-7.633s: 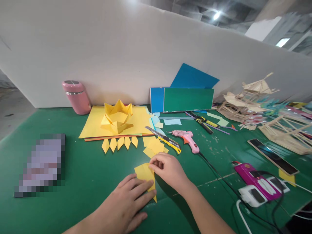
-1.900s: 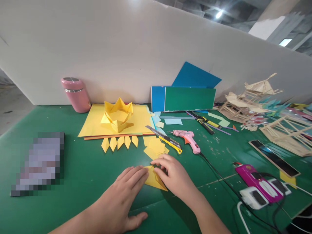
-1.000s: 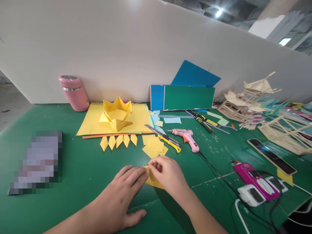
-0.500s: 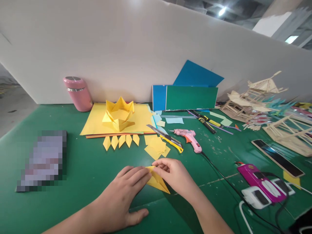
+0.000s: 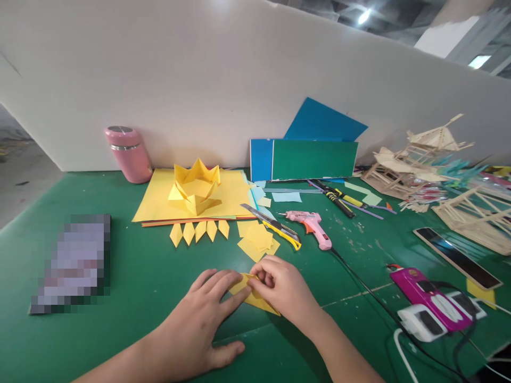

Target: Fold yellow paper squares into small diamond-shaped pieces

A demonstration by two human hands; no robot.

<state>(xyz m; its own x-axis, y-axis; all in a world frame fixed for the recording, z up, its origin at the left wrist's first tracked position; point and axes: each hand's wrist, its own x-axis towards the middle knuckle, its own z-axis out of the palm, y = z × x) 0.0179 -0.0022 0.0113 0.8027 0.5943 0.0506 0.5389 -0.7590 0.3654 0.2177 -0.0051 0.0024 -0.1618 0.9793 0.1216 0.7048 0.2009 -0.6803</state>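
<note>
Looks like a folding step: toward the near edge of the surface (image 5: 139,308), right hand (image 5: 283,290) pinches the yellow paper (image 5: 261,304); left hand (image 5: 199,319), loosely spread, steadies it. Crease probably needs pressing.

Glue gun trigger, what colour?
Orange trigger, on a pink glue gun; shows best in the head view.

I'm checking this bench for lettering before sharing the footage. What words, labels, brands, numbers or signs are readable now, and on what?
No text can be read.
Pink glue gun: small marks on its body, too small to read.
Magenta device: small markings, too blurred to read.
Pixelated object at left: obscured, nothing legible.
Nearest folded yellow paper: no lettering visible.
</note>
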